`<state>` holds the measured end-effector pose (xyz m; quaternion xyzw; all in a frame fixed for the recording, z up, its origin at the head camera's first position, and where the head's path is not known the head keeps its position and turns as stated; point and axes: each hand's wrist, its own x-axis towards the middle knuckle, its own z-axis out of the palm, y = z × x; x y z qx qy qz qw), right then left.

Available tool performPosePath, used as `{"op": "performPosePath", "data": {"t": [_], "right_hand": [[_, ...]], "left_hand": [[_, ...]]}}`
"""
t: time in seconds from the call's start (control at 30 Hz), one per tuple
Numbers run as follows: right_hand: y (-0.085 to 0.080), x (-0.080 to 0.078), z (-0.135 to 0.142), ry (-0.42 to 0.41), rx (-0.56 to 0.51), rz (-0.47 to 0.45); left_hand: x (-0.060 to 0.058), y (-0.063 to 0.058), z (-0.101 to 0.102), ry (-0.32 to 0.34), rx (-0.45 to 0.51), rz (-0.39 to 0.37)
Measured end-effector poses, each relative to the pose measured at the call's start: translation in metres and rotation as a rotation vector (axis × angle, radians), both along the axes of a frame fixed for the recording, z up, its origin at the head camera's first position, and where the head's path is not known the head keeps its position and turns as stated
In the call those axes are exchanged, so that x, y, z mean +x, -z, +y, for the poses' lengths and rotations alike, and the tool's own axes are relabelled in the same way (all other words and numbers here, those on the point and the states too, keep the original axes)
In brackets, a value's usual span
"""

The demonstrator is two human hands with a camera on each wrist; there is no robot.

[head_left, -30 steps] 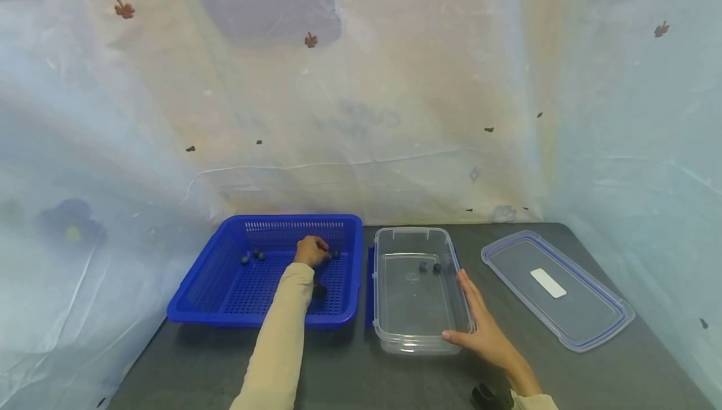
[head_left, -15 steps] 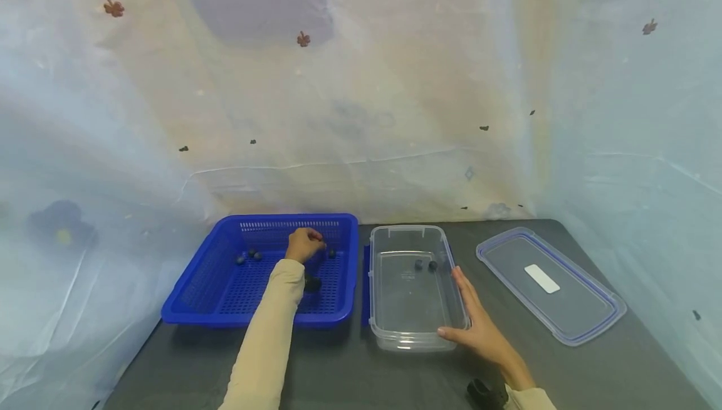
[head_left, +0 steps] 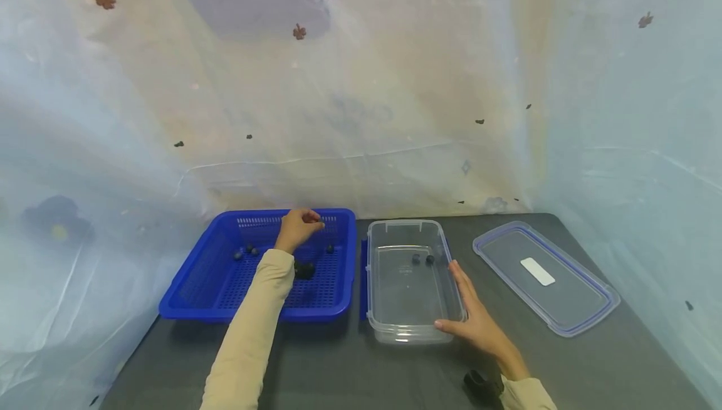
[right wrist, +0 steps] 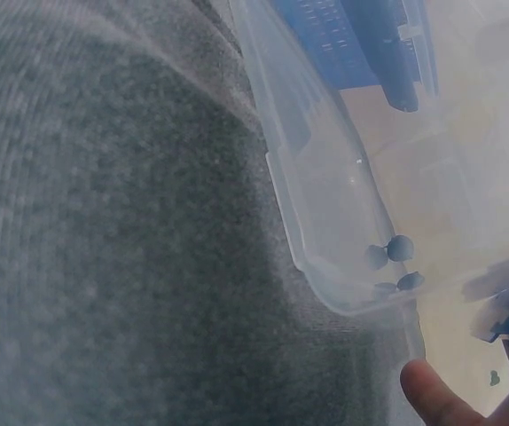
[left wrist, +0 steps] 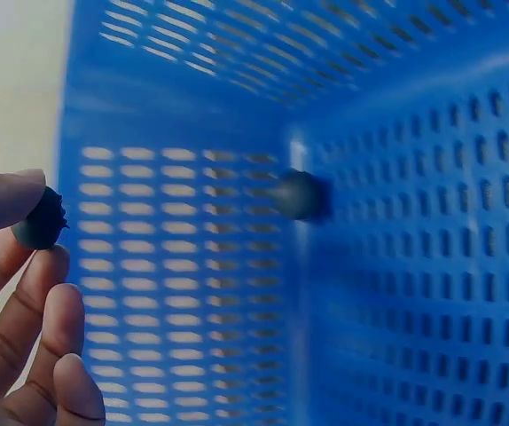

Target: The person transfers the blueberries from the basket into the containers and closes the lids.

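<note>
My left hand [head_left: 296, 229] is raised over the back of the blue perforated basket [head_left: 192, 284]. Between thumb and fingertips it pinches a blueberry [left wrist: 39, 222], whose jagged crown shows in the left wrist view. Another blueberry [left wrist: 299, 195] lies against the basket's wall, and several more blueberries [head_left: 250, 249] sit toward its left. To the right stands a clear plastic container [head_left: 414, 300] without its lid, two blueberries [head_left: 430, 260] in it. My right hand [head_left: 479, 325] rests along the container's right side, fingers extended and thumb at the near corner.
A clear lid [head_left: 570, 303] with a blue seal and a white label lies at the right on the dark tabletop [head_left: 350, 372]. A blue strip [head_left: 363, 278] shows beside the container. Patterned sheeting [head_left: 361, 84] encloses the back and sides.
My left hand has risen from the basket floor toward its back rim, with the blueberry in its fingertips. The right hand stays at the container. The head view has shifted slightly.
</note>
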<state>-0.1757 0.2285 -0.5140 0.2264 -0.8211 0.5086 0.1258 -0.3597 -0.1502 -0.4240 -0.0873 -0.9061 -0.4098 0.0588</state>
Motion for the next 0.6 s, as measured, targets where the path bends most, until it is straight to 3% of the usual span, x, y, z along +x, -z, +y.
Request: {"op": "performPosePath", "data": {"t": [0.17, 0.37, 0.6], "right_hand": [[0.000, 0.000, 0.000, 0.002, -0.004, -0.005], [0.000, 0.000, 0.001, 0.000, -0.004, -0.004], [-0.001, 0.000, -0.001, -0.010, -0.005, -0.001]], "left_hand": [[0.006, -0.017, 0.010, 0.035, 0.044, 0.051], [0.016, -0.037, 0.037, 0.064, 0.113, 0.141], [0.029, -0.055, 0.074, 0.110, 0.181, 0.142]]}}
